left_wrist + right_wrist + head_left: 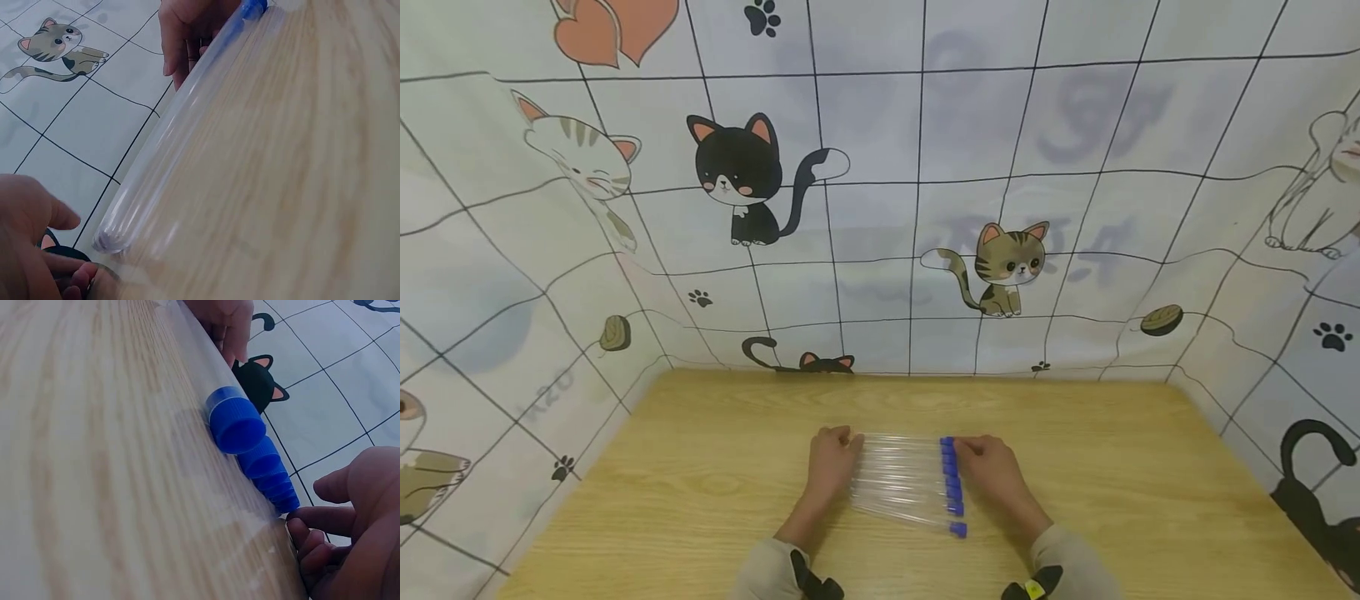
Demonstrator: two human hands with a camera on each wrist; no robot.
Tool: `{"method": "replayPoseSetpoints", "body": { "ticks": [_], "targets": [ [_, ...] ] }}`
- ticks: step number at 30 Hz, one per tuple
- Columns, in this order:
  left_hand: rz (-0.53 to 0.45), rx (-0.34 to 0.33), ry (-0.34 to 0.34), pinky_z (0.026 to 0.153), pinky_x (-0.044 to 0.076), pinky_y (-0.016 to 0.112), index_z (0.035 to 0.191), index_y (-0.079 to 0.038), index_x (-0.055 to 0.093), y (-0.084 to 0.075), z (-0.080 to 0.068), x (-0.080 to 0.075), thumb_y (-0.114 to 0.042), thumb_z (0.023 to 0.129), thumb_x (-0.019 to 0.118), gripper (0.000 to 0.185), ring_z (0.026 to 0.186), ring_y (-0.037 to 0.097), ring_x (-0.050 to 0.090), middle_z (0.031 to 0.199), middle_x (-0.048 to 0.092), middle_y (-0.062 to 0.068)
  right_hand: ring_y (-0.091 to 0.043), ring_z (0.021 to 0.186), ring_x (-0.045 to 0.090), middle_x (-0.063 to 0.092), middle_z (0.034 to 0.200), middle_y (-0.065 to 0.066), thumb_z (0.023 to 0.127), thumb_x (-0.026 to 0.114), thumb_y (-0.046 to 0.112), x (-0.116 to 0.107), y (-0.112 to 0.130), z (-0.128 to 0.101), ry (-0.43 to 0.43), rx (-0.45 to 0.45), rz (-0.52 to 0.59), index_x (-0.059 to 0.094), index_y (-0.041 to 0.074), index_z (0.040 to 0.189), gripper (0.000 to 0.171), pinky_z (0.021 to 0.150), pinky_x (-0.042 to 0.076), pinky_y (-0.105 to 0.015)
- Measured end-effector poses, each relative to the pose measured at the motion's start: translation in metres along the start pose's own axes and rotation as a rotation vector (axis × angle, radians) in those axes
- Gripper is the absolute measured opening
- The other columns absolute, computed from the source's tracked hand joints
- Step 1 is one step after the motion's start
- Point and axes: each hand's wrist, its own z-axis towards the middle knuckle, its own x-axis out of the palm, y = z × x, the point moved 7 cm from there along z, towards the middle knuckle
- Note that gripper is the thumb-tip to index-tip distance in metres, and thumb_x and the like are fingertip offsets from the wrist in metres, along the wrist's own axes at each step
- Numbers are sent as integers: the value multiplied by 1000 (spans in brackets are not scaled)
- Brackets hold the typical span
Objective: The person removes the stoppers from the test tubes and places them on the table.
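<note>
A row of clear plastic test tubes (898, 475) with blue caps (952, 479) lies side by side on the wooden table. The nearest tube is slightly askew, its blue cap (237, 425) set apart from the others. My left hand (833, 460) is at the rounded left ends of the tubes, near the far side of the row. In the left wrist view its thumb (59, 214) stands apart from the fingers. On the other side, my right hand (996, 468) has its index finger (322, 519) at the farthest caps, the thumb held away. Neither hand grips a tube.
The pale wooden table (715, 467) stretches out on both sides of the tubes. Behind and beside it hangs a white gridded cloth (880, 217) printed with cartoon cats. A dark strap (812, 579) is on the left wrist, another (1033, 583) on the right.
</note>
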Motion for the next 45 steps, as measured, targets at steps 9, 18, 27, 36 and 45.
{"method": "replayPoseSetpoints", "body": {
  "ticks": [9,18,27,36,45],
  "targets": [
    [-13,-16,-82,62,54,39,88,11,69,-4,-4,-6,-5,87,63,17,67,25,64,79,67,19,-39,109,58,68,107,-18,95,58,20,-2,0,-1,-15,-12,-13,70,-1,108,28,93,42,-51],
    [0,-11,-93,62,53,38,86,6,73,-7,-4,-8,-5,86,63,14,65,22,62,76,68,15,-39,112,56,66,111,-18,96,57,20,-2,4,0,-11,-15,5,69,0,111,28,95,41,-52],
    [-50,-36,-52,71,53,43,94,7,71,-4,-4,-5,-8,89,63,18,78,28,64,86,68,17,-41,115,54,64,116,-20,96,56,17,0,8,-5,-7,-21,11,65,-4,116,30,94,42,-53],
    [-133,-74,-15,68,51,37,104,8,68,4,-4,-4,-14,94,59,25,80,24,61,93,66,14,-42,115,53,62,117,-24,97,54,13,-1,16,-8,3,-46,30,60,-9,120,32,95,41,-52],
    [-138,-120,-78,59,45,29,99,0,73,5,0,-10,-19,92,64,22,74,17,55,94,69,10,-38,105,60,61,120,-24,100,49,13,-5,22,-10,25,-19,53,56,-12,123,35,87,48,-49]
  ]
}}
